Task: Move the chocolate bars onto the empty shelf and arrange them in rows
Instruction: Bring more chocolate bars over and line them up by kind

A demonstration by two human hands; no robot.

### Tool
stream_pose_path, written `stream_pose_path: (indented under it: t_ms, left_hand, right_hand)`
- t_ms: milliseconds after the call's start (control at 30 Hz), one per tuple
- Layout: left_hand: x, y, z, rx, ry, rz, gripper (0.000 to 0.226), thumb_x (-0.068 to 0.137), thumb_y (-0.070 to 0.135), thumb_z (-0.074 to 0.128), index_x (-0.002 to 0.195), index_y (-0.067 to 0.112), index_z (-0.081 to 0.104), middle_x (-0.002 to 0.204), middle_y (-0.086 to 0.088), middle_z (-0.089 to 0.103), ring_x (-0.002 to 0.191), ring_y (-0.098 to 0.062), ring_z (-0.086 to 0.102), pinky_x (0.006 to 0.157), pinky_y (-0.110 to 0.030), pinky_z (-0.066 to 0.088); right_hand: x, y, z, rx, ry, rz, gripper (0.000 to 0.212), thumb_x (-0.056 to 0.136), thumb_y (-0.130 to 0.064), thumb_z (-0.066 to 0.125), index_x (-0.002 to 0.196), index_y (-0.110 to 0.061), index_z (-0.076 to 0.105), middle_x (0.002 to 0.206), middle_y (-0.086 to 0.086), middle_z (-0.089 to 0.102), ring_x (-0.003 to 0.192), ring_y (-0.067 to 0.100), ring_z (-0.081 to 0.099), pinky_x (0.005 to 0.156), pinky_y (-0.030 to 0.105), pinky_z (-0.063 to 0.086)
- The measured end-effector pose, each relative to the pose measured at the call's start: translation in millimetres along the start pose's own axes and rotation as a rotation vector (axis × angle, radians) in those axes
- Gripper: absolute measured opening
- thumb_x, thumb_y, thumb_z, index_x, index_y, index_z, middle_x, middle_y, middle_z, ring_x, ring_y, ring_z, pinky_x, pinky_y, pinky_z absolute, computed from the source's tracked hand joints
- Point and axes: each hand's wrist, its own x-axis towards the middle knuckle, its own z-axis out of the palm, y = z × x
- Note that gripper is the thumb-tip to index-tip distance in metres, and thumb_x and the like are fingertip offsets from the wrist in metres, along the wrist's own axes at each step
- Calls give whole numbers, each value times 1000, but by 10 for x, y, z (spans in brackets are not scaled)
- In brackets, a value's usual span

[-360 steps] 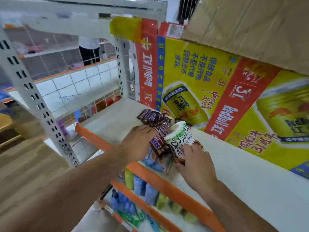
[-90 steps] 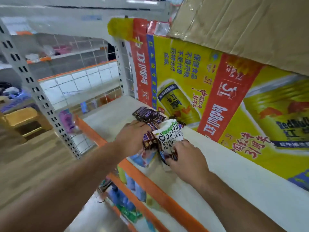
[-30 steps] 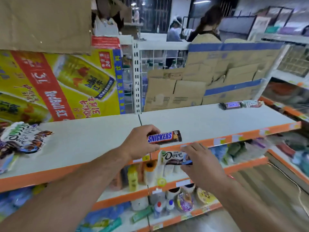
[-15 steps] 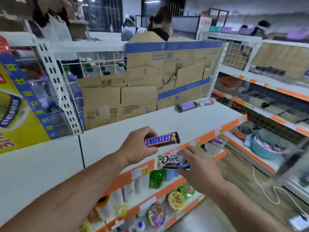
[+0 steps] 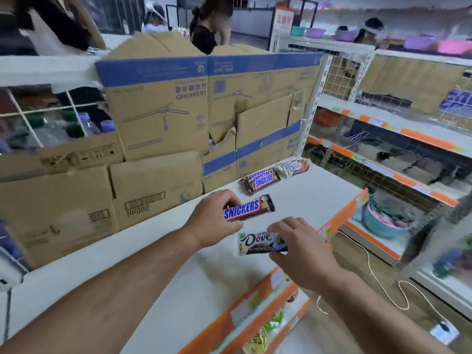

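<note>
My left hand grips a brown Snickers bar by its left end, held level just above the white shelf. My right hand pinches a white Dove bar by its right end, slightly nearer the front edge. At the back right of the shelf lies a small stack of Snickers bars, and right beside it a Dove bar.
Flattened cardboard boxes wall off the back of the shelf. An orange price strip runs along the front edge, with stocked shelves below. Another shelving unit stands to the right. A white cord trails on the floor. People stand behind the cardboard.
I turned from the pile by the yellow poster toward the right-hand shelf section, carrying one Snickers and one Dove bar. Both hands have moved closer to the bars lying at the back right.
</note>
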Motion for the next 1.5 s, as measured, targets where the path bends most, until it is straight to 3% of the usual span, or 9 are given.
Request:
stream_pose_path:
  t_ms: [233,433,567,800,900,1100,1200,1367,1500]
  left_hand:
    - [625,-123,453,67,-6,-17,34,67,32,79,93,35,56,98,11,58,88,-4,52,76,-26,47]
    - [1167,-137,915,225,87,-21,34,69,34,80,97,27,61,102,11,56,95,-7,45,82,-25,39]
    - [1459,-190,1233,316,202,-129,32,70,30,77,98,28,63,109,10,54,101,-10,43,89,-29,35]
    - [1727,-201,1589,374,316,-329,34,70,25,78,101,29,65,121,13,55,114,-11,42,91,-25,26]
    - [1684,-177,1664,300,370,-388,38,71,26,75,108,28,67,127,11,56,117,-10,43,102,-32,34]
    - [1649,-104,1674,211,423,-473,38,82,11,70,118,23,67,134,9,54,127,-3,38,113,-27,29]
    - [1638,-115,1697,246,419,-476,38,85,15,70,121,25,67,136,9,54,130,-4,38,115,-28,29]
    - [1646,-159,1693,271,403,-447,38,87,17,69,123,27,66,137,13,52,127,5,31,110,-15,20]
    - [1646,-199,1701,254,401,-432,38,87,17,69,124,28,66,138,13,51,128,3,31,110,-14,21]
  right_hand:
    - [477,636,100,13,-35,-21,42,75,-35,68,115,-29,59,106,-6,58,101,20,50,83,34,45]
    - [982,1394,199,28,-113,-120,44,76,-35,67,118,-29,60,108,-5,57,103,20,50,83,30,43]
    - [1377,1929,203,42,-181,-234,45,75,-36,64,119,-29,58,109,-5,57,104,19,49,84,30,41]
    - [1855,2550,184,112,-223,-402,43,68,-34,59,111,-28,62,97,-6,58,95,20,52,77,32,44]
    - [1942,2715,206,121,-260,-463,42,70,-34,60,112,-29,60,99,-6,57,95,19,51,77,31,43]
    - [2043,2838,212,190,-270,-502,43,67,-32,58,109,-27,63,96,-7,57,93,17,51,76,28,44]
    - [2061,2883,224,198,-270,-499,44,67,-33,56,109,-28,63,97,-7,57,94,16,51,77,28,44]
    - [2076,2923,233,182,-262,-470,43,67,-33,54,109,-28,62,98,-8,57,93,17,50,75,26,42]
    - [2091,2894,228,165,-253,-448,41,69,-33,57,110,-28,61,98,-8,56,93,17,50,74,25,40]
